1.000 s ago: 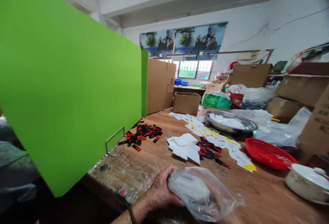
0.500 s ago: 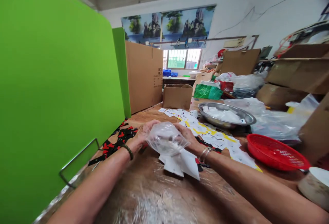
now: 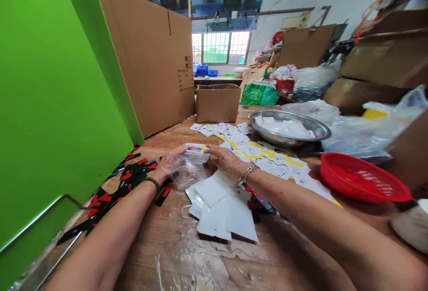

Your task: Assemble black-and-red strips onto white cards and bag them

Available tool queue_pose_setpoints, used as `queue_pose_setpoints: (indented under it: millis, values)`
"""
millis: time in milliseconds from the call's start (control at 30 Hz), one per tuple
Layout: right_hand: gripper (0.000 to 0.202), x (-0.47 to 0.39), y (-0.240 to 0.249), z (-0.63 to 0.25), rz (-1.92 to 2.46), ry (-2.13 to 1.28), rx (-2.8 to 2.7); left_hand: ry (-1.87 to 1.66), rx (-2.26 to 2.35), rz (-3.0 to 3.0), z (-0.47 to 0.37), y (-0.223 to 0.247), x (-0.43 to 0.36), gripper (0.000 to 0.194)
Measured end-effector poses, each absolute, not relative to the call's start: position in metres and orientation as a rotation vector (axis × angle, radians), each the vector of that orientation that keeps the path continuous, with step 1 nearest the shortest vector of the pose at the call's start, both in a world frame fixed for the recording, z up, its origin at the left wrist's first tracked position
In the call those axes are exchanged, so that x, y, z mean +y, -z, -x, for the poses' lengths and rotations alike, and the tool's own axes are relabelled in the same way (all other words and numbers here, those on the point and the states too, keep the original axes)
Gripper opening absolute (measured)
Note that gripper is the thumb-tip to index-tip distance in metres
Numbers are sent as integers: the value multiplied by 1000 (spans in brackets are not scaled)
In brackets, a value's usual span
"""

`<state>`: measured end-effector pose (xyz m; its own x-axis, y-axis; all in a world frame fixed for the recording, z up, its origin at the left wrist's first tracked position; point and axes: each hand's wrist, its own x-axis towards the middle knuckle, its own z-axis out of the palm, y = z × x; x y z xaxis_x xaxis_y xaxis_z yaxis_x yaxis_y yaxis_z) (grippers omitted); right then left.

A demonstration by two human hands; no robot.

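My left hand (image 3: 171, 161) is closed on the left side of a clear plastic bag (image 3: 189, 173), which hangs crumpled above the table. At the bag's far edge shows a small printed card (image 3: 195, 147) with yellow at one end; whether it is inside the bag I cannot tell. My right hand (image 3: 227, 159) pinches the right end of the bag by the card, partly hiding its fingertips. Just under my right hand lies a loose pile of white cards (image 3: 217, 206). Black and red strips (image 3: 133, 177) are spread beside my left forearm.
White and yellow printed cards (image 3: 267, 159) cover the table beyond my right hand. A metal basin (image 3: 321, 134) holds white pieces. Nearby are a red basket (image 3: 361, 193) and a cardboard box (image 3: 217, 108). A green panel (image 3: 67, 126) with a metal handle (image 3: 36, 219) bounds the left side.
The bag has tipped away and moved left, uncovering the white card pile beneath. The card at its far edge now shows. My view has turned down.
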<state>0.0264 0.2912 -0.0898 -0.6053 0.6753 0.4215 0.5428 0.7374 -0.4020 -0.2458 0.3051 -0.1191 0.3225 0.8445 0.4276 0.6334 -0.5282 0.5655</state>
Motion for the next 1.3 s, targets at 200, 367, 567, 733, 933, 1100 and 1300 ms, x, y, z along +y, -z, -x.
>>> queue_pose_setpoints:
  millis: [200,367,567,733,933,1100,1300]
  values:
    - [30,202,63,-106,1034,-134,-2316,-952,1731,-2374,256,67,260,50]
    - [23,73,84,-159,1127,-306,-2334,-1247,1689,-2626,219,40,192,37]
    - [28,-3,128,-180,1408,-298,-2064,-986,973,-2679,112,85,74,34]
    - [32,-6,144,-186,1396,-299,-1928,-595,952,-2486,60,110,19,41]
    - [22,-1,138,-189,1370,-349,-1822,-559,972,-2425,57,110,19,36]
    - [26,15,143,-199,1442,-343,-1718,-581,1040,-2438,53,110,16,30]
    - [42,83,141,-236,1860,-141,-1554,-759,1222,-2646,31,94,43,25]
